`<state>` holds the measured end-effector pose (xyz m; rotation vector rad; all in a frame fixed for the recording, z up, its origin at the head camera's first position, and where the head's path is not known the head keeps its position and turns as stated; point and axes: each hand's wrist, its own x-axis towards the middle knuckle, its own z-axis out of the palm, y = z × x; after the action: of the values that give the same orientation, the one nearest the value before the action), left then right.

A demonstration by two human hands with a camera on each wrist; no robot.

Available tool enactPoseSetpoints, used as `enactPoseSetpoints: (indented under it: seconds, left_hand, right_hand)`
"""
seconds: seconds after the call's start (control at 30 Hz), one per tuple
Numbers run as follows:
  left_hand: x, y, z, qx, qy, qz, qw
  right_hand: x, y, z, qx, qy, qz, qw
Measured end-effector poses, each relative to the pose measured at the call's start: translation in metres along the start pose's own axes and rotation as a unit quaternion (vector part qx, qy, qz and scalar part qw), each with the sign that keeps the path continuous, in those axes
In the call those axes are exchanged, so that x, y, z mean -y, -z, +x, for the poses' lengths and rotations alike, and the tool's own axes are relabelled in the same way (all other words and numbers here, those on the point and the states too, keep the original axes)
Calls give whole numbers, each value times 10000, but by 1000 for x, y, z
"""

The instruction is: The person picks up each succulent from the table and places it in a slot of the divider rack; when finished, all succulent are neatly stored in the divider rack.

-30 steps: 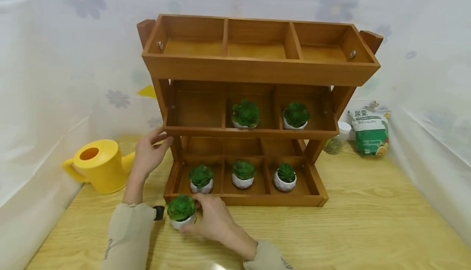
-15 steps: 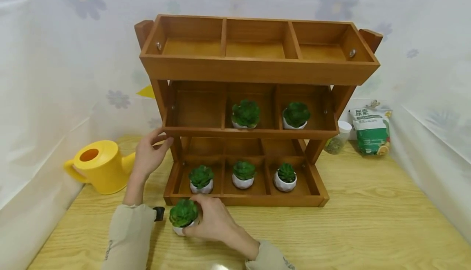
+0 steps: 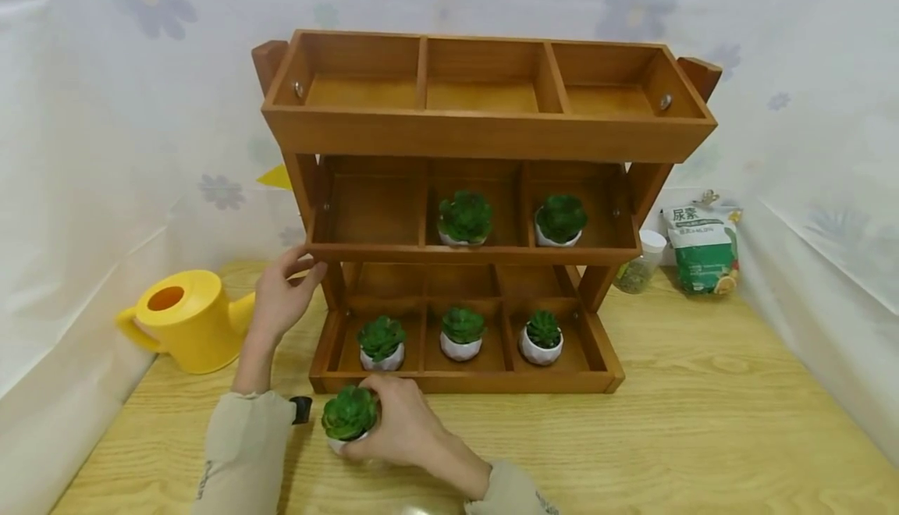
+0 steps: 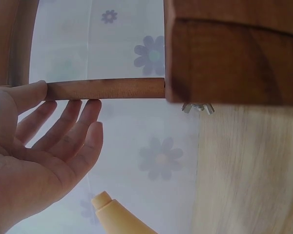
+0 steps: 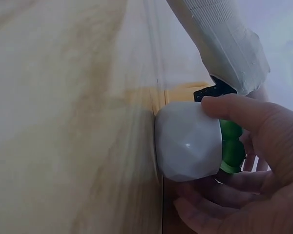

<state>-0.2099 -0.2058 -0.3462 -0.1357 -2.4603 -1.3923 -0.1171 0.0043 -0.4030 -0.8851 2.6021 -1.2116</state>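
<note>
My right hand (image 3: 400,421) grips a potted succulent (image 3: 349,415) by its pot, in front of the wooden plant stand's left corner. In the right wrist view the white faceted pot (image 5: 188,141) sits at the table surface between thumb and fingers. My left hand (image 3: 284,296) is at the left end of the stand's middle tier (image 3: 477,253). The left wrist view shows its thumb and fingertips pinching a wooden board (image 4: 107,88) of the stand. Three succulents, among them this left one (image 3: 381,339), stand in the bottom tier; two more, including this one (image 3: 466,218), occupy the middle tier.
A yellow watering can (image 3: 193,324) stands left of my left arm. Behind the stand's right side are a lidded jar (image 3: 641,264) and a green-and-white bag (image 3: 705,250). The top tier (image 3: 485,134) has three compartments. Patterned sheeting (image 3: 794,148) surrounds the wood-grain table (image 3: 702,421).
My right hand has brought the potted succulent slightly down toward the front of the table. The left hand stays at the stand, and the head view has shifted a little.
</note>
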Motion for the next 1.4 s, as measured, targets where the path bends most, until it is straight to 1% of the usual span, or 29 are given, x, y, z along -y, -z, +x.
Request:
enactPoseSetpoints:
  seconds: [0.17,0.3,0.4,0.57,0.63,0.73,0.87,0.93,1.03,1.13,1.23,1.3,1.4]
  left_hand:
    - [0,-1,0,35,13,20,10000]
    - [0,-1,0,55,39,1,10000]
    - [0,-1,0,49,45,4,10000]
    - [-1,0,1,3,45,62,10000]
    - [-1,-1,1,-26,30,94,9999]
    - [-1,-1,2,-63,17,86,9999]
    - [0,0,1,-100,63,35,9999]
    - [1,1,0,-115,77,47,9999]
    - [1,2,-1,-114,56,47,9999]
    - [1,2,-2,-130,43,47,9999]
    - [1,2,-1,-134,23,41,9999]
    - [1,2,-1,-110,-10,21,9999]
    - [1,1,0,-81,-56,7,10000]
  right_hand:
    - [0,4,-1,133,-97,69,9998]
    - [1,10,-1,137,-429,75,9990]
    - [3,15,-2,169,-751,301,9966]
    - [8,28,0,190,-942,840,9918]
    - [11,38,3,115,-910,898,9917]
    - [20,58,9,-25,-959,831,9919]
    - [37,88,19,-421,-950,1005,9895]
    - [45,104,25,-622,-953,1257,9855]
    - [58,128,36,-841,-907,1768,9765]
    - [71,149,49,-921,-877,2328,9642]
    - [84,164,63,-974,-869,2554,9580]
    - [90,172,73,-955,-898,2485,9597]
    - [95,181,87,-927,-962,2138,9677]
